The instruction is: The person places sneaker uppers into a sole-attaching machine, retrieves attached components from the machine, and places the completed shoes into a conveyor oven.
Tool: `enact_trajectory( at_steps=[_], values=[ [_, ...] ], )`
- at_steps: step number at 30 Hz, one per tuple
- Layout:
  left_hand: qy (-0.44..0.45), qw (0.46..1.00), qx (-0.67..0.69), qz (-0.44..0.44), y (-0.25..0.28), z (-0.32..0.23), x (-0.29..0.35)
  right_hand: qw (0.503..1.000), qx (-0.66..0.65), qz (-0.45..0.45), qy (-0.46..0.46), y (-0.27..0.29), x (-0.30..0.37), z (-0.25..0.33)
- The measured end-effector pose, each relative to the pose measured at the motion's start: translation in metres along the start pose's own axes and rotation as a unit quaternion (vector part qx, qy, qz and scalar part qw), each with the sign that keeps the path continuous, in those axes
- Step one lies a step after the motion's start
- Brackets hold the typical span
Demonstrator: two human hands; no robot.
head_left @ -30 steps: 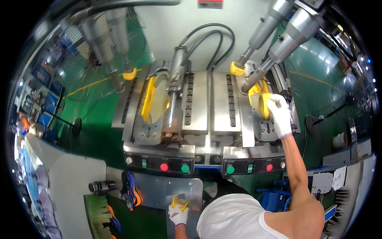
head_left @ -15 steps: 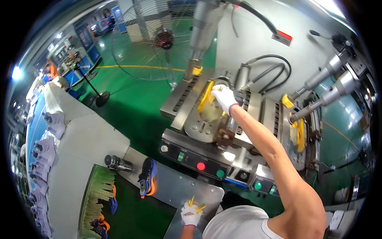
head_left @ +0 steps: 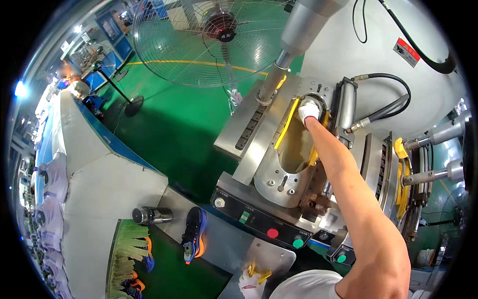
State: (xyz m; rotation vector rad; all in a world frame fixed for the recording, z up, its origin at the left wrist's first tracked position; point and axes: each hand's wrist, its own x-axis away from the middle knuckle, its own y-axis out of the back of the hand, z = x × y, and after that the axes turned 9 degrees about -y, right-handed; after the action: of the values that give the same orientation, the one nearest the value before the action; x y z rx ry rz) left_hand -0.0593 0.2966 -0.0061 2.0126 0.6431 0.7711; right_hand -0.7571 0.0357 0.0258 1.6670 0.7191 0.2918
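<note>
My right hand (head_left: 309,109), in a white glove, reaches into the far end of an oval cavity (head_left: 295,144) on the metal press. Its fingers look curled; what they grip, if anything, is hidden. A yellow strip (head_left: 288,123) lines the cavity's left side, and another yellow piece (head_left: 313,155) shows along its right. Low in the view, my gloved left hand (head_left: 250,285) is closed on a yellow two-pronged tool (head_left: 259,273), whose exact kind I cannot tell. Beside it runs a metal plate (head_left: 275,255) in front of the press.
A dark sneaker (head_left: 194,231) with orange and blue sole stands near a steel flask (head_left: 152,215). More shoes (head_left: 148,256) lie by a fringed green curtain (head_left: 128,244). A large fan (head_left: 219,30) stands behind. Buttons (head_left: 272,233) line the press front; a second station (head_left: 404,184) is right.
The whole view has shifted, with the press now farther right. My right hand has moved to the cavity's far end, lower into it. My left hand still holds the yellow tool.
</note>
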Motion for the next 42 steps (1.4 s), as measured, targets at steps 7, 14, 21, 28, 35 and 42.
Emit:
enact_trajectory(
  at_steps=[7,14,21,28,35,42],
  values=[
    [-0.036,0.998,0.013,-0.048,-0.008,0.006,-0.009,0.937,-0.268,-0.045,-0.219,0.040,0.037,-0.013],
    [-0.099,0.993,-0.034,-0.055,0.005,0.010,-0.007,0.984,-0.005,0.160,-0.072,0.046,0.048,0.008],
    [-0.017,1.000,0.001,0.017,-0.010,0.013,0.001,0.992,0.092,-0.042,-0.072,0.002,0.050,0.024],
    [-0.003,1.000,-0.017,-0.025,-0.004,0.015,0.009,0.978,0.104,0.143,0.107,0.042,0.032,0.037],
    [-0.058,0.998,0.013,-0.013,0.004,0.011,-0.005,0.952,-0.281,0.056,0.109,0.227,0.128,-0.009],
    [-0.091,0.996,-0.018,-0.014,-0.022,0.023,0.005,0.909,-0.355,0.034,0.218,0.340,0.415,-0.143]
  ],
)
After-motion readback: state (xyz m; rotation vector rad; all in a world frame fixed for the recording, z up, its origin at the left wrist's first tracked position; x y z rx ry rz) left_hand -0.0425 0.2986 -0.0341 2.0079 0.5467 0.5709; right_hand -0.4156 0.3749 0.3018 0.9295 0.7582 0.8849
